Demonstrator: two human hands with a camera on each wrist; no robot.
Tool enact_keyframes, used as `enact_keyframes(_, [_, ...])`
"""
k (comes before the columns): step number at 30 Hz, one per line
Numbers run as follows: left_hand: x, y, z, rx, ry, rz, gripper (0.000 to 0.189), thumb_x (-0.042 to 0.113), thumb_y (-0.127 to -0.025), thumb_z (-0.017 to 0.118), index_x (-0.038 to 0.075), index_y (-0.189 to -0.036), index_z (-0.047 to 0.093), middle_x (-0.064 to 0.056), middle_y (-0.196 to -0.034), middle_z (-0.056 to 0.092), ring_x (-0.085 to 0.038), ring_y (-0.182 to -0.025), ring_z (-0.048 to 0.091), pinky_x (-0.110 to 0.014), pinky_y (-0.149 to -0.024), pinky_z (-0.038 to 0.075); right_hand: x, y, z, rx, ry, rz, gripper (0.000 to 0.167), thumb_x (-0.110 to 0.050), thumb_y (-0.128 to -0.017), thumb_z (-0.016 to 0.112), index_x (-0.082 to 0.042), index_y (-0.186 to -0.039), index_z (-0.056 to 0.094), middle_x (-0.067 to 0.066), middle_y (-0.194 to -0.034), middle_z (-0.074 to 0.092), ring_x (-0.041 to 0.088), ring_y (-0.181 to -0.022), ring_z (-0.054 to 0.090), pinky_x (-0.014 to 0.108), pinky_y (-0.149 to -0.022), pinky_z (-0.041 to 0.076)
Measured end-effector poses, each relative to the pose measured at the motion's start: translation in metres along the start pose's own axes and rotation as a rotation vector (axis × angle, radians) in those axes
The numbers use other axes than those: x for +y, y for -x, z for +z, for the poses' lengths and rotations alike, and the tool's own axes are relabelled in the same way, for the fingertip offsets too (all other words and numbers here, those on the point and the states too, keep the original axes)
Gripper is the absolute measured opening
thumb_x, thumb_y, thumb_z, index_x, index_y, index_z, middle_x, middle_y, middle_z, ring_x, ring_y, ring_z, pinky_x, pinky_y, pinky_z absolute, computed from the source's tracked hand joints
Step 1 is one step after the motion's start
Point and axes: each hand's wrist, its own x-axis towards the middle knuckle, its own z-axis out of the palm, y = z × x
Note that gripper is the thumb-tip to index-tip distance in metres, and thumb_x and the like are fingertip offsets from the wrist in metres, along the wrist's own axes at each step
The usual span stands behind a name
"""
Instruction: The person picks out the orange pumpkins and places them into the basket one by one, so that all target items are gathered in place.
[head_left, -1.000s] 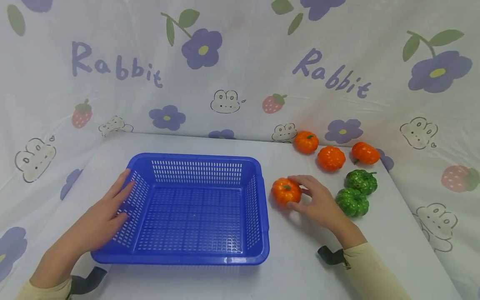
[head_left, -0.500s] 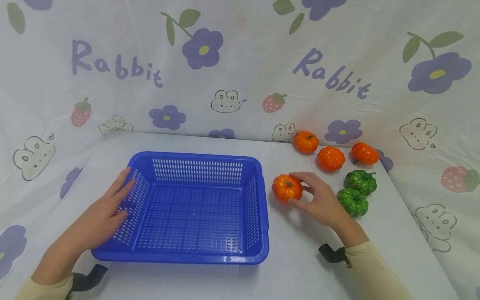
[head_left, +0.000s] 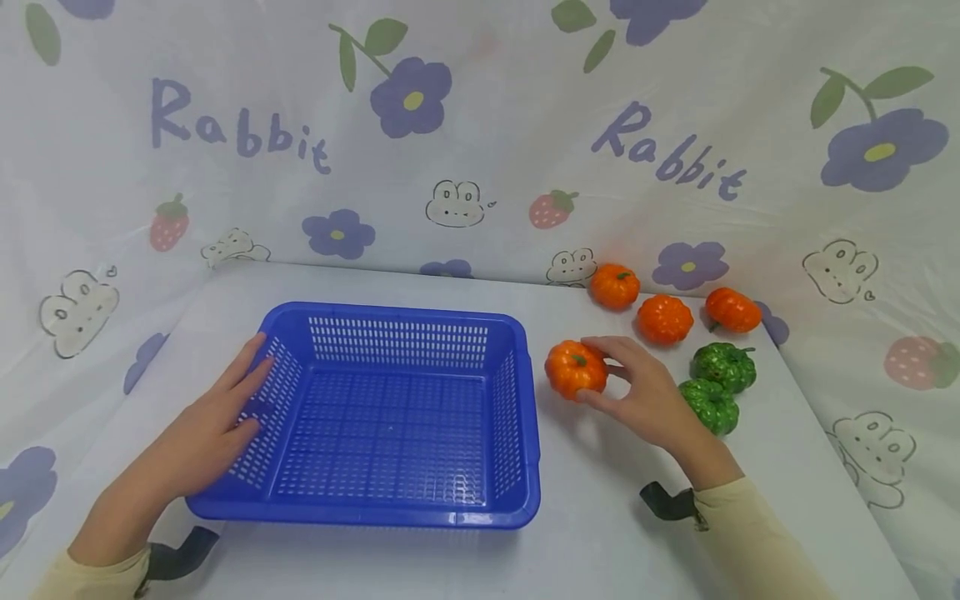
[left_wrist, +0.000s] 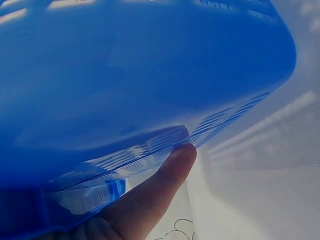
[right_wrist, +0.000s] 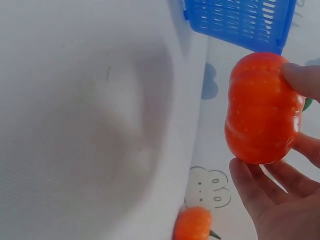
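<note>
In the head view my right hand (head_left: 641,396) holds a small orange pumpkin (head_left: 574,371) by its right side, thumb in front and fingers behind. The pumpkin (right_wrist: 262,107) stands clear of the white tabletop in the right wrist view, with its green stem partly hidden by the hand (right_wrist: 280,200). My left hand (head_left: 206,437) rests over the left rim of a blue plastic basket (head_left: 360,518), its fingers spread and fairly straight. One finger (left_wrist: 170,172) lies against the slotted wall in the left wrist view. Nothing lies inside the basket.
Behind and right of my right hand sit more orange pumpkins (head_left: 664,320), near the table's back edge. Two green pumpkins (head_left: 708,407) stand close to its right, by the forearm. A white printed cloth (head_left: 480,133) hangs right behind the table (head_left: 615,533).
My right hand has raised the orange pumpkin a little off the table and shifted slightly away from me. The left hand keeps its place on the basket.
</note>
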Motion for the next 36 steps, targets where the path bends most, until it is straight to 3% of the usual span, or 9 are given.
enact_keyframes(18, [0.001, -0.001, 0.000, 0.020, -0.009, 0.009, 0.072, -0.002, -0.104, 0.056, -0.006, -0.169, 0.024, -0.012, -0.182, -0.005, -0.051, -0.160, 0.018, -0.075, -0.115, 0.033, -0.014, -0.003, -0.011, 0.035, 0.033, -0.046, 0.069, -0.020, -0.091, 0.090, -0.011, -0.153, 0.060, 0.009, -0.147, 0.062, 0.031, -0.137, 0.057, 0.058, -0.106, 0.055])
enact_keyframes(26, [0.002, 0.000, 0.000, 0.000, -0.007, -0.014, 0.073, -0.001, -0.105, 0.054, -0.005, -0.170, 0.021, -0.010, -0.182, -0.008, -0.050, -0.161, 0.016, -0.075, -0.116, 0.032, -0.020, -0.003, -0.012, 0.047, 0.055, -0.050, 0.069, -0.020, -0.091, 0.090, -0.012, -0.153, 0.060, 0.008, -0.148, 0.062, 0.031, -0.137, 0.057, 0.057, -0.106, 0.056])
enact_keyframes(36, [0.004, -0.002, 0.000, 0.000, -0.009, -0.026, 0.073, 0.000, -0.104, 0.056, -0.006, -0.169, 0.022, -0.011, -0.182, -0.007, -0.052, -0.160, 0.019, -0.075, -0.116, 0.033, -0.026, -0.007, -0.014, 0.070, 0.068, -0.117, 0.070, -0.017, -0.091, 0.090, -0.010, -0.153, 0.059, 0.009, -0.148, 0.062, 0.031, -0.137, 0.058, 0.056, -0.103, 0.058])
